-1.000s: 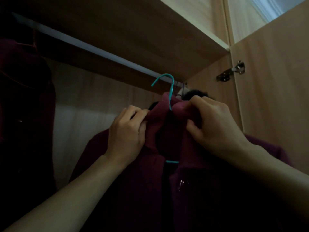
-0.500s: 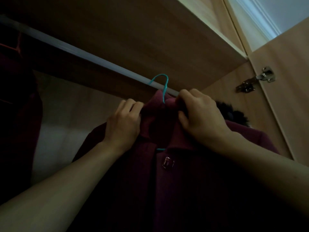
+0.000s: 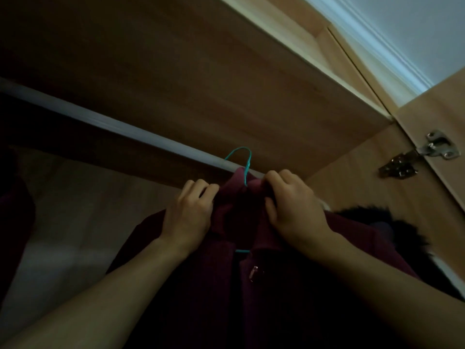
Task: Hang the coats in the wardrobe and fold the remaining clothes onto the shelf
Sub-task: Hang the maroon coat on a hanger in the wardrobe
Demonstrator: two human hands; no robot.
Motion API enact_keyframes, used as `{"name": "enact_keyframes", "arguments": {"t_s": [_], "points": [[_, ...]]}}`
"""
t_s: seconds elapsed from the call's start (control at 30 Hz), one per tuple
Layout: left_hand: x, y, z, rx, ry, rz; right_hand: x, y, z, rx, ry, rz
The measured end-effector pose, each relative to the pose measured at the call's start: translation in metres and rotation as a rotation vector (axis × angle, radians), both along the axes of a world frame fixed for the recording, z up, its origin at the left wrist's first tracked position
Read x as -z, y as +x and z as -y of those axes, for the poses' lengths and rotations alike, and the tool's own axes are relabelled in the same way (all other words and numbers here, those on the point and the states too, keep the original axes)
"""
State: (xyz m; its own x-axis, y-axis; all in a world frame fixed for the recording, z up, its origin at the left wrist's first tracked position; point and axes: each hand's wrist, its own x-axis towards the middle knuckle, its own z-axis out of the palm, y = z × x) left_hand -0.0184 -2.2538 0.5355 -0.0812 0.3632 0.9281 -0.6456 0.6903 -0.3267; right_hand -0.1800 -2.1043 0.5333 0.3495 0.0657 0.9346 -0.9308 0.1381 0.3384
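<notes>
A dark maroon coat (image 3: 239, 293) hangs on a teal wire hanger (image 3: 245, 162) whose hook sits over the pale wardrobe rail (image 3: 113, 127). My left hand (image 3: 188, 215) pinches the left side of the coat's collar. My right hand (image 3: 292, 210) grips the right side of the collar, just below the hook. A metal clasp (image 3: 253, 272) shows on the coat's front. The hanger's shoulders are hidden inside the coat.
A wooden shelf (image 3: 201, 71) runs right above the rail. Another dark red garment (image 3: 15, 222) hangs at the far left. A dark coat with a black fur collar (image 3: 385, 222) hangs behind, to the right. The open door with a metal hinge (image 3: 437, 147) stands right.
The hanger hook has risen from below the rail to sit over it, and both hands stayed on the collar. The view has tilted upward.
</notes>
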Motion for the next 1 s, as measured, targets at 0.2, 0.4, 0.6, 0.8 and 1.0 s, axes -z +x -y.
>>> {"name": "enact_keyframes", "arguments": {"t_s": [0.2,0.4,0.6,0.8,1.0], "points": [[-0.043,-0.009,0.011,-0.042,0.088,-0.021,-0.035,0.004,0.017,0.02,-0.017,0.054],[-0.039,-0.012,0.04,-0.091,0.196,0.048,-0.036,0.002,0.046,0.033,0.081,0.076],[-0.025,-0.009,0.067,-0.045,0.18,0.008,-0.027,0.009,0.06,0.058,0.098,0.063],[0.006,-0.017,0.079,0.166,0.261,0.042,-0.008,-0.004,0.058,0.266,-0.025,0.044],[0.051,-0.035,0.08,0.329,0.576,0.167,0.045,-0.014,0.042,0.571,0.18,0.067]]}}
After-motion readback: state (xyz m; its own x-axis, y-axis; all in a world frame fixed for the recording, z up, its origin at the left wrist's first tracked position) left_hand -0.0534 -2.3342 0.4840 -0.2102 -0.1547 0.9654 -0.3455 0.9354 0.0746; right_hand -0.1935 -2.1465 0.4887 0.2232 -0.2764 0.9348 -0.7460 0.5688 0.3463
